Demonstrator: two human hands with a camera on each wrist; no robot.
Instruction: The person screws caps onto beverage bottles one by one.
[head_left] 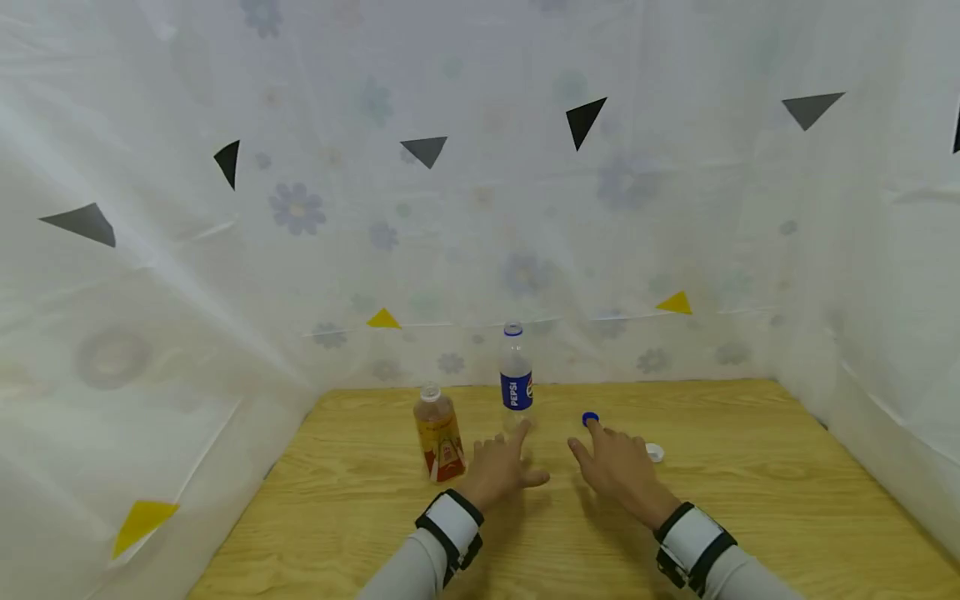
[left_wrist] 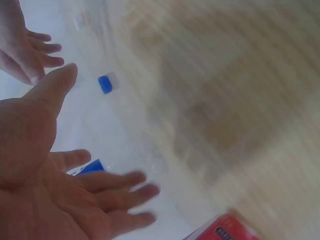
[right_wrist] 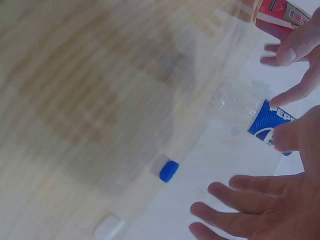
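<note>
My left hand (head_left: 495,471) hovers over the table with its fingers spread, holding nothing. Just beyond its fingertips stands an upright, uncapped clear Pepsi bottle (head_left: 516,391) with a blue label. Left of that hand is an uncapped bottle (head_left: 439,437) with a yellow and red label, also upright. My right hand (head_left: 618,473) is likewise spread and holds nothing. A blue bottle cap (head_left: 590,417) lies past its index fingertip; the right wrist view shows this blue cap (right_wrist: 169,171) apart from the fingers. Beside the right hand lies a white cap (head_left: 655,452), partly hidden in the head view.
The wooden table (head_left: 750,500) runs back to a pale flowered plastic curtain (head_left: 480,233), which also encloses the left and right sides. Black, grey and yellow triangles mark the curtain.
</note>
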